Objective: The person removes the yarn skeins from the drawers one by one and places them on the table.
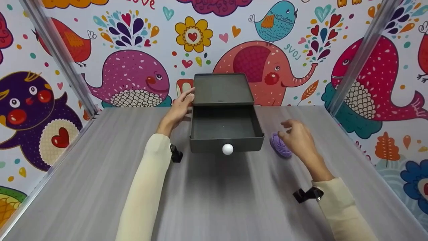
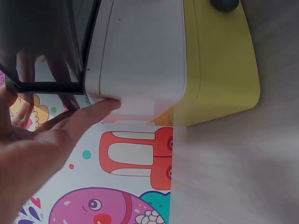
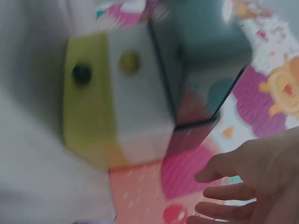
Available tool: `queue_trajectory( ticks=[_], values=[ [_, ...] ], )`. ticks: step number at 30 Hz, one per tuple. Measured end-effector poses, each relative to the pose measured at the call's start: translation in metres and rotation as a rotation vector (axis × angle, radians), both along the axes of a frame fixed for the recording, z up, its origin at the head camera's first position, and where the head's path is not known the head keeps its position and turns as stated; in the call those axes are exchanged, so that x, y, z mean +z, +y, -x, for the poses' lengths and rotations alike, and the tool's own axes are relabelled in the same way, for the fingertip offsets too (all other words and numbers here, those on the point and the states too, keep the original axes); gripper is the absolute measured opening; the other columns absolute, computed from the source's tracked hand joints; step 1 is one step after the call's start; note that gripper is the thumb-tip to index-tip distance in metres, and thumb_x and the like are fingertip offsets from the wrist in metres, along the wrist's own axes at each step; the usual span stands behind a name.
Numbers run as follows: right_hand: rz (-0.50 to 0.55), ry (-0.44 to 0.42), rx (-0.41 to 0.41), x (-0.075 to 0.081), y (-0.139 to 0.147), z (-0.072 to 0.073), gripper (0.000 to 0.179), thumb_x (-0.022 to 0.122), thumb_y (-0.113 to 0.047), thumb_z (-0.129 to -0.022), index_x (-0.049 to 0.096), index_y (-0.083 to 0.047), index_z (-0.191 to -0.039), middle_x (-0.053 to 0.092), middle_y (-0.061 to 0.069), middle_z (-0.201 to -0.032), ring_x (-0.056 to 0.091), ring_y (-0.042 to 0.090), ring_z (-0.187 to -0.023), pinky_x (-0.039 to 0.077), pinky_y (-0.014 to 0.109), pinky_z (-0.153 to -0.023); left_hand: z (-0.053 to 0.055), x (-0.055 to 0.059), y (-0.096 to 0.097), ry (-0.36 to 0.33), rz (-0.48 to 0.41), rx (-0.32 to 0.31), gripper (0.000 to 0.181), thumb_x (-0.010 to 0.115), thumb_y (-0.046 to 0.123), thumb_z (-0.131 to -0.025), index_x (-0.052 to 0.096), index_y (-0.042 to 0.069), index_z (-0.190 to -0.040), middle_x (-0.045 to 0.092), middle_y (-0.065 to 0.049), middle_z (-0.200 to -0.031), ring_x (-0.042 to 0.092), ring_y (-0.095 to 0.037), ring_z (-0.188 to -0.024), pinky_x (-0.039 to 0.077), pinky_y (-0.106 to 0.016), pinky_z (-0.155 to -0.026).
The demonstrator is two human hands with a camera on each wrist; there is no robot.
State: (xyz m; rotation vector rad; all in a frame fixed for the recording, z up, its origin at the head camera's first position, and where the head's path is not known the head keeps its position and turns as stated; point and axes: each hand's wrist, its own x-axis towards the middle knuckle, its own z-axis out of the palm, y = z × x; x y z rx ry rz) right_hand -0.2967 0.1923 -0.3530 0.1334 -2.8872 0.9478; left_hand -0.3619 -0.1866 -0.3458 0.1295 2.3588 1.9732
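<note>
A small chest of stacked drawers stands at the back middle of the table, its dark grey top drawer [image 1: 227,145] pulled out, with a white knob [image 1: 227,149]. Below it, a white drawer [image 3: 140,98] and a yellow drawer [image 3: 88,107] show in the wrist views, both closed. My left hand [image 1: 177,110] rests against the chest's left side, one finger [image 2: 96,114] stretched along the white part. To the right lies a ball of purple yarn [image 1: 280,147], partly hidden by my right hand [image 1: 299,139], which hovers there with loosely bent fingers and holds nothing.
The grey table [image 1: 133,187] meets a wall [image 1: 133,73] of cartoon animals at the back. Metal posts [image 1: 60,57] stand at both rear corners. Each wrist wears a black camera mount [image 1: 175,154].
</note>
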Motion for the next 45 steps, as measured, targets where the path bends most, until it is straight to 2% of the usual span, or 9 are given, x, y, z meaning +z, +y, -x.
queue_trajectory(
  ticks=[5, 10, 14, 18, 24, 27, 30, 36, 45],
  values=[
    [0.13, 0.081, -0.007, 0.019, -0.01, -0.028, 0.042, 0.059, -0.014, -0.097, 0.054, 0.001, -0.136, 0.057, 0.024, -0.135, 0.058, 0.04, -0.123, 0.054, 0.053, -0.097, 0.0, 0.0, 0.0, 0.003, -0.017, -0.001, 0.051, 0.035, 0.04, -0.109, 0.027, 0.031, -0.159, 0.027, -0.012, -0.164, 0.054, -0.042, -0.132, 0.047, -0.061, -0.103],
    [0.14, 0.237, 0.013, 0.026, -0.025, -0.05, 0.039, 0.064, -0.013, -0.096, 0.057, -0.002, -0.133, 0.059, 0.02, -0.132, 0.061, 0.037, -0.119, 0.056, 0.052, -0.094, 0.001, -0.001, -0.001, 0.008, -0.021, 0.009, 0.05, 0.035, 0.039, -0.109, 0.029, 0.031, -0.158, 0.03, -0.011, -0.163, 0.056, -0.04, -0.129, 0.048, -0.06, -0.102],
    [0.147, 0.336, 0.032, 0.022, -0.036, -0.061, 0.036, 0.067, -0.011, -0.094, 0.061, -0.002, -0.128, 0.061, 0.018, -0.127, 0.065, 0.034, -0.112, 0.058, 0.05, -0.089, 0.001, -0.001, 0.0, 0.007, -0.008, 0.01, 0.05, 0.035, 0.039, -0.109, 0.028, 0.031, -0.158, 0.032, -0.012, -0.161, 0.057, -0.039, -0.126, 0.049, -0.059, -0.102],
    [0.173, 0.422, 0.062, 0.015, -0.045, -0.065, 0.032, 0.071, -0.008, -0.091, 0.065, -0.002, -0.122, 0.064, 0.016, -0.119, 0.068, 0.029, -0.105, 0.061, 0.045, -0.083, 0.0, -0.002, 0.0, -0.002, -0.005, 0.008, 0.05, 0.035, 0.039, -0.109, 0.028, 0.032, -0.158, 0.032, -0.011, -0.161, 0.058, -0.038, -0.125, 0.049, -0.057, -0.101],
    [0.171, 0.612, 0.157, 0.001, -0.059, -0.07, 0.027, 0.077, -0.004, -0.086, 0.07, -0.001, -0.112, 0.067, 0.012, -0.104, 0.065, 0.018, -0.086, 0.056, 0.021, -0.072, -0.001, -0.001, -0.001, -0.001, -0.004, 0.002, 0.052, 0.035, 0.04, -0.109, 0.026, 0.031, -0.159, 0.028, -0.011, -0.163, 0.054, -0.041, -0.13, 0.046, -0.06, -0.104],
    [0.142, 0.777, 0.181, -0.006, -0.065, -0.072, 0.025, 0.079, -0.002, -0.083, 0.072, -0.002, -0.107, 0.065, 0.01, -0.1, 0.059, 0.016, -0.08, 0.054, 0.022, -0.064, 0.0, -0.001, 0.0, 0.001, -0.002, -0.006, 0.052, 0.035, 0.041, -0.109, 0.025, 0.031, -0.159, 0.025, -0.011, -0.165, 0.05, -0.044, -0.134, 0.045, -0.061, -0.105],
    [0.138, 0.881, 0.215, -0.01, -0.072, -0.075, 0.023, 0.08, -0.001, -0.081, 0.072, -0.003, -0.103, 0.064, 0.01, -0.099, 0.059, 0.018, -0.079, 0.053, 0.028, -0.06, 0.001, -0.001, 0.001, 0.005, -0.004, -0.012, 0.052, 0.034, 0.041, -0.109, 0.025, 0.031, -0.159, 0.025, -0.011, -0.165, 0.049, -0.043, -0.136, 0.046, -0.061, -0.105],
    [0.173, 0.828, 0.319, -0.018, -0.088, -0.078, 0.026, 0.083, -0.009, -0.082, 0.071, -0.004, -0.104, 0.064, 0.009, -0.098, 0.063, 0.013, -0.082, 0.056, 0.023, -0.063, 0.002, -0.001, 0.0, 0.007, -0.005, -0.005, 0.051, 0.035, 0.041, -0.109, 0.026, 0.032, -0.159, 0.027, -0.011, -0.164, 0.053, -0.04, -0.132, 0.047, -0.059, -0.104],
    [0.148, 0.772, 0.355, -0.032, -0.107, -0.082, 0.035, 0.086, -0.015, -0.079, 0.07, -0.007, -0.11, 0.063, 0.006, -0.101, 0.067, 0.017, -0.087, 0.055, 0.023, -0.063, 0.001, -0.002, 0.001, 0.01, 0.002, -0.003, 0.051, 0.034, 0.041, -0.109, 0.026, 0.032, -0.159, 0.027, -0.012, -0.164, 0.053, -0.041, -0.132, 0.047, -0.06, -0.102]
  ],
)
